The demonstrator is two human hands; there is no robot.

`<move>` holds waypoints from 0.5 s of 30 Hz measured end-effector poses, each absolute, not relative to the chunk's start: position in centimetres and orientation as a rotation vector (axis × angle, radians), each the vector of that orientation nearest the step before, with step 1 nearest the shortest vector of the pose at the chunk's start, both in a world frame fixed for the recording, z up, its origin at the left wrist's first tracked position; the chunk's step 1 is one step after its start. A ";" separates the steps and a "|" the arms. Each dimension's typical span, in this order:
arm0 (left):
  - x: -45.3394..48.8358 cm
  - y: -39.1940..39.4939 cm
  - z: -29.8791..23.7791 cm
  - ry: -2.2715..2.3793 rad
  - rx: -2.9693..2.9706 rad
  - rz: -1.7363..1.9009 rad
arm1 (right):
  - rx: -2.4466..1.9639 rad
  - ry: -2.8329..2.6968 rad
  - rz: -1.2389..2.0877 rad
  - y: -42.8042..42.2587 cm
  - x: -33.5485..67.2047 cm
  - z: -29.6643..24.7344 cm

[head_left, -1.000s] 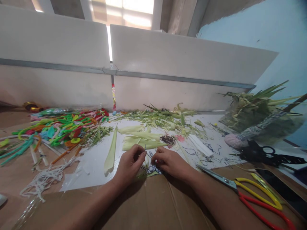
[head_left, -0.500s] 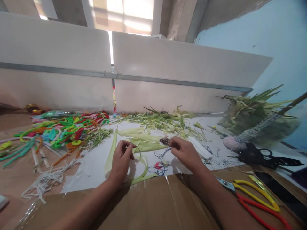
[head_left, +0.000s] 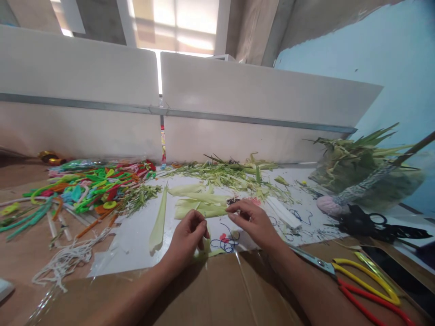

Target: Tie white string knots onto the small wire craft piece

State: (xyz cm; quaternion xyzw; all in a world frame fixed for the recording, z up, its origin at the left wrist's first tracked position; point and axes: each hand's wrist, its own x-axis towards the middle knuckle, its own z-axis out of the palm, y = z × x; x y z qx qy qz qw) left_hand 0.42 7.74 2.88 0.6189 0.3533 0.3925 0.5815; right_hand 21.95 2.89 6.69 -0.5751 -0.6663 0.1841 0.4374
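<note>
My left hand (head_left: 190, 235) is closed in a pinch above the white sheet; a thin strand pokes up by its fingertips, too small to name. To its right, my right hand (head_left: 253, 222) is held with fingers stretched out and thumb apart, its tips beside the pale green corn husks (head_left: 200, 209). A dark brown bundle (head_left: 233, 200) lies just beyond those fingertips. Between the hands rests a loose tangle of dark blue string (head_left: 224, 244) with a small red piece (head_left: 223, 237). Another long husk (head_left: 158, 222) lies left of my left hand.
Colourful pipe cleaners (head_left: 98, 185) pile up at left, with white cords (head_left: 68, 258) in front. Scissors with yellow and red handles (head_left: 365, 280) lie by my right forearm, near a dark phone (head_left: 401, 271). Leaf scraps (head_left: 224, 172) line the back; black scissors (head_left: 384, 224) sit at right.
My left hand has moved right and slightly lower, nearer my right hand. My right hand's fingers have straightened, and the black-and-white string by them no longer shows clearly.
</note>
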 end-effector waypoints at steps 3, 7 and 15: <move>0.5 7.3 2.5 0.847 1.707 0.888 | -1.363 -1.657 0.640 2.7 20.0 5.9; 0.4 6.8 2.8 0.885 1.938 0.809 | -1.332 -1.643 0.732 2.6 18.8 5.2; 0.4 6.4 3.0 0.853 1.902 0.771 | -1.308 -1.654 0.673 2.4 18.7 5.9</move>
